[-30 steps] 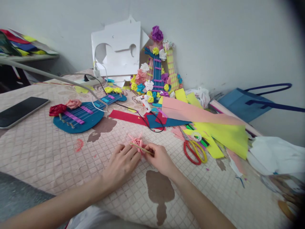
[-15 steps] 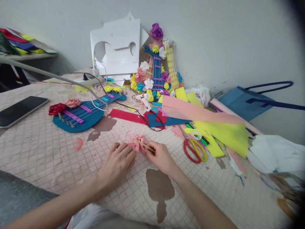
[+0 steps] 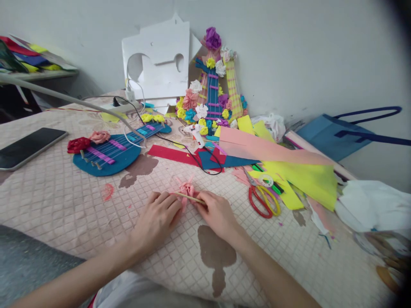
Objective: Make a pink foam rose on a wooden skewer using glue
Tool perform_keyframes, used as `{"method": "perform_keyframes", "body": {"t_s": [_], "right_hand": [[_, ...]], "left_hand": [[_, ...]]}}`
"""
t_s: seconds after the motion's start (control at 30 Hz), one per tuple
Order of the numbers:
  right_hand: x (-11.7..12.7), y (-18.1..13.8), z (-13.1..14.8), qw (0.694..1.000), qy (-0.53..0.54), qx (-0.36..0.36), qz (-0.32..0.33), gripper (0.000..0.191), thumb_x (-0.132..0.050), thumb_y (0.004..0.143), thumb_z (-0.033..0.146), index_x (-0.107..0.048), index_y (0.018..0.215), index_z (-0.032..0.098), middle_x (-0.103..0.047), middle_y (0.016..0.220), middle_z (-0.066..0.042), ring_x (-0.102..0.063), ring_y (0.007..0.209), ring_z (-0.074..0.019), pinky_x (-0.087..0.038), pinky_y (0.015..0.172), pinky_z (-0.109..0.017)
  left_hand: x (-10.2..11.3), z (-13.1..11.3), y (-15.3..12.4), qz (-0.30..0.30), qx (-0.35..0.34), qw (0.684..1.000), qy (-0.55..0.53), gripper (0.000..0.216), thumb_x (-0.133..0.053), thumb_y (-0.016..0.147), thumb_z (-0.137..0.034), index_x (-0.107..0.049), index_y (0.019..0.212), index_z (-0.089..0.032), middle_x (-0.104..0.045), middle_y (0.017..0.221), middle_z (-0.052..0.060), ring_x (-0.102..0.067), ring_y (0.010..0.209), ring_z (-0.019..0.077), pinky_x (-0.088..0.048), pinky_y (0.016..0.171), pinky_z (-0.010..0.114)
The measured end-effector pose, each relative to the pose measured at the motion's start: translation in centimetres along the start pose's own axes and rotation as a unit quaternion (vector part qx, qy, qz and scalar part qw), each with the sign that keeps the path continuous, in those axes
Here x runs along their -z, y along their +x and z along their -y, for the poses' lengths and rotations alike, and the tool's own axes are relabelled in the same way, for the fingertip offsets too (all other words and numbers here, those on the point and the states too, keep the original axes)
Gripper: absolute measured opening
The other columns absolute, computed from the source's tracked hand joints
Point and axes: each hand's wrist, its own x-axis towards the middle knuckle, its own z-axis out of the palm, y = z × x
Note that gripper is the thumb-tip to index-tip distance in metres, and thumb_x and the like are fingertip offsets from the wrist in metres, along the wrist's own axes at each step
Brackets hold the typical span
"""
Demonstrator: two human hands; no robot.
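My left hand [image 3: 157, 220] and my right hand [image 3: 218, 214] meet over the quilted pink cloth [image 3: 64, 205] near its middle. Between their fingertips is a small pink paper flower [image 3: 186, 188], its petals sticking up behind the fingers. A thin wooden stick [image 3: 189, 197] lies across it; my right hand pinches the stick's right end. My left fingers are curled and pressed against the flower's left side.
Red-and-yellow scissors [image 3: 263, 199] lie right of my hands beside yellow and pink paper sheets [image 3: 302, 175]. A glue gun [image 3: 197, 134] with a black cord, a blue felt guitar [image 3: 109, 152], a phone [image 3: 28, 145], decorated paper guitars [image 3: 212, 94] and a blue bag [image 3: 340, 137] stand around.
The hands stayed on the flower with small finger shifts; the stick now lies flatter across it. The view drifted slightly.
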Motion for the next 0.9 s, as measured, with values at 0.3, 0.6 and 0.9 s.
{"method": "perform_keyframes", "body": {"t_s": [0.3, 0.6, 0.9], "right_hand": [[0.2, -0.9, 1.9, 0.998, 0.053, 0.028, -0.029, 0.014, -0.049, 0.087, 0.015, -0.059, 0.093, 0.022, -0.067, 0.094, -0.003, -0.063, 0.082, -0.0162, -0.045, 0.071, -0.025], [-0.4, -0.3, 1.4, 1.000, -0.004, -0.003, 0.002, 0.021, -0.048, 0.089, 0.016, -0.063, 0.103, 0.022, -0.070, 0.097, -0.006, -0.066, 0.087, -0.0196, -0.046, 0.073, -0.028], [-0.2, -0.3, 0.7, 1.000, -0.014, 0.014, 0.009, 0.020, -0.049, 0.093, 0.031, -0.056, 0.109, 0.021, -0.070, 0.098, -0.005, -0.066, 0.084, -0.0205, -0.044, 0.067, -0.028]], "left_hand": [[-0.6, 0.3, -0.6, 0.009, 0.013, 1.000, -0.025, 0.013, -0.048, 0.092, -0.020, -0.060, 0.088, -0.018, -0.067, 0.089, 0.004, -0.056, 0.085, 0.0213, -0.036, 0.075, 0.037], [-0.1, -0.1, -0.3, 0.009, 0.024, 0.999, -0.025, 0.018, -0.046, 0.092, -0.019, -0.059, 0.080, -0.018, -0.066, 0.082, 0.002, -0.054, 0.077, 0.0190, -0.035, 0.071, 0.035], [-0.2, 0.3, -0.5, 0.015, 0.043, 0.998, -0.042, 0.012, -0.050, 0.090, -0.018, -0.058, 0.082, -0.019, -0.067, 0.085, 0.001, -0.056, 0.079, 0.0191, -0.035, 0.072, 0.035]]}}
